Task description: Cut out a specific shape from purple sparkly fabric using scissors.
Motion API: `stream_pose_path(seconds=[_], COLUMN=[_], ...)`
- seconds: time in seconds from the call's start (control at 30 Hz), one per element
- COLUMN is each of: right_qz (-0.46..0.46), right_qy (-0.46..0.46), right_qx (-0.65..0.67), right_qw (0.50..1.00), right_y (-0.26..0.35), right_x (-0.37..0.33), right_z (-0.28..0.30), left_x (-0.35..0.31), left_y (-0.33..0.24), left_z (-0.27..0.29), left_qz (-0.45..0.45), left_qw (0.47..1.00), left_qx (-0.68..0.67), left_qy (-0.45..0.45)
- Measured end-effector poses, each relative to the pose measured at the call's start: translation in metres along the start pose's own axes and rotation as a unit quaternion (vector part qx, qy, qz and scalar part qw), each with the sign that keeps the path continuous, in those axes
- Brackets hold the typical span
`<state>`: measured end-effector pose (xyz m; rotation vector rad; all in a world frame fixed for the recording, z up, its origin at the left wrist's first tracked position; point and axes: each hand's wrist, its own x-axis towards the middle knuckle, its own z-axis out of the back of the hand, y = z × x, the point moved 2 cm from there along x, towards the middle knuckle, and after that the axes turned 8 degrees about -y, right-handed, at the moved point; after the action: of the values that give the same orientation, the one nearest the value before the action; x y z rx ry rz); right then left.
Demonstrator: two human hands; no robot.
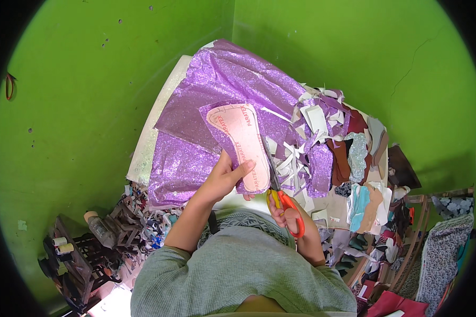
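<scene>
Containers: at lower left, a tilted clear bottle [101, 233] with a tan top is seen; its contents cannot be made out. Thread spools [64, 248], pale and yellowish, are carried on a dark rack [82, 272] beside it.

Specimen: a pink sole-shaped template [241, 132], printed in red and bearing a drawn curved outline, is backed by a purple glitter piece [217, 131] whose border projects around it. Both are held up over a large purple glitter sheet [188, 150] on the counter [342, 212], white offcuts [286, 168] lying to the right.

Grips: template and backing are pinched by the left hand [226, 175], thumb on top. Orange-and-yellow scissors [287, 201] are gripped by the right hand [283, 215], blades alongside the template's right edge; blade opening cannot be told.
</scene>
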<state>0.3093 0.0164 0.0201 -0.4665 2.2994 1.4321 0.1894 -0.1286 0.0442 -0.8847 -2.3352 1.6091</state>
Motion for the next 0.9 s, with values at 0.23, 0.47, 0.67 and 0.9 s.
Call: stream_pose_path(seconds=[0.23, 0.47, 0.67, 0.9], right_qz=[-0.016, -0.054, -0.009, -0.008], right_qy=[-0.002, -0.015, -0.019, 0.009], right_qx=[-0.043, 0.01, -0.054, -0.013], right_qw=[0.999, 0.998, 0.998, 1.0], right_y=[-0.014, -0.011, -0.008, -0.003], right_x=[0.006, 0.007, 0.002, 0.007], right_z=[0.012, 0.008, 0.002, 0.002], left_x=[0.0, -0.001, 0.002, 0.0], left_y=[0.003, 0.002, 0.007, 0.014], left_z=[0.0, -0.003, 0.0, -0.001], left_qz=[0.036, 0.081, 0.085, 0.13], left_qw=[0.999, 0.996, 0.994, 0.987], left_qx=[-0.015, -0.046, -0.062, -0.08], left_qy=[-0.002, 0.012, 0.028, 0.045])
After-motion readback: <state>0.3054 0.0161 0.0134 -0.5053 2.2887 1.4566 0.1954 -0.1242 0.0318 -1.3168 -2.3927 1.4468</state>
